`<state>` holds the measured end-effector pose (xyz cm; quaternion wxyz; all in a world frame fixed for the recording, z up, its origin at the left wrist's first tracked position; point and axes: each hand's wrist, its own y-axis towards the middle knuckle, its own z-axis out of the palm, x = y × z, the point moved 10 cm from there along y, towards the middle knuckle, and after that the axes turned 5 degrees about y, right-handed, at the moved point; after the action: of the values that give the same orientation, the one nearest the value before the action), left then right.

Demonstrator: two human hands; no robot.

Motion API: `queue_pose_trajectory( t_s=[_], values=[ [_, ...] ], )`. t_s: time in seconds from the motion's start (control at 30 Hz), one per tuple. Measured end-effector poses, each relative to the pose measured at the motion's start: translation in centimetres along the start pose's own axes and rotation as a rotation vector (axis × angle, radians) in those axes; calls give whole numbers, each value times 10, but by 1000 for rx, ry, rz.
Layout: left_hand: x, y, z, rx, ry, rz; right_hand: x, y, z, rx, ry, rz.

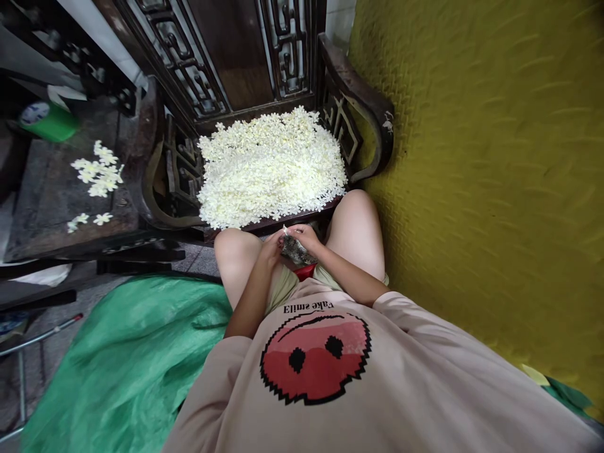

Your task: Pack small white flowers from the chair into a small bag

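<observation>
My left hand (272,244) and my right hand (306,236) meet between my knees, fingers closed in a pinch. A small white piece (285,230), perhaps a flower, shows between the fingertips; its exact kind is too small to make out. Just below the hands is a grey, speckled bundle (297,250), partly hidden by fingers and legs. Right in front of my knees, a thick heap of white flower heads (271,167) covers the seat of a dark carved wooden chair (245,78).
On the left, a dark wooden table (47,189) bears several white flowers (100,170) and a green roll (50,121). A green plastic sheet (141,352) lies beside me. The chair's curved armrest (384,135) stands close to a yellow textured surface (486,157) at right.
</observation>
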<state>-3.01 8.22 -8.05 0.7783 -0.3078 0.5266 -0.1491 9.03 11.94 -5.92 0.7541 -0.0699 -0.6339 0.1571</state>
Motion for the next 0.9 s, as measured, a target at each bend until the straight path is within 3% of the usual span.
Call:
queue_pose_trajectory(
  t_s=[0.3, 0.9],
  values=[
    [-3, -8, 13, 152, 12, -43, 2, -2, 3, 51, 120, 56],
    [-2, -8, 14, 152, 2, -20, 7, -7, 7, 80, 233, 116]
  ],
)
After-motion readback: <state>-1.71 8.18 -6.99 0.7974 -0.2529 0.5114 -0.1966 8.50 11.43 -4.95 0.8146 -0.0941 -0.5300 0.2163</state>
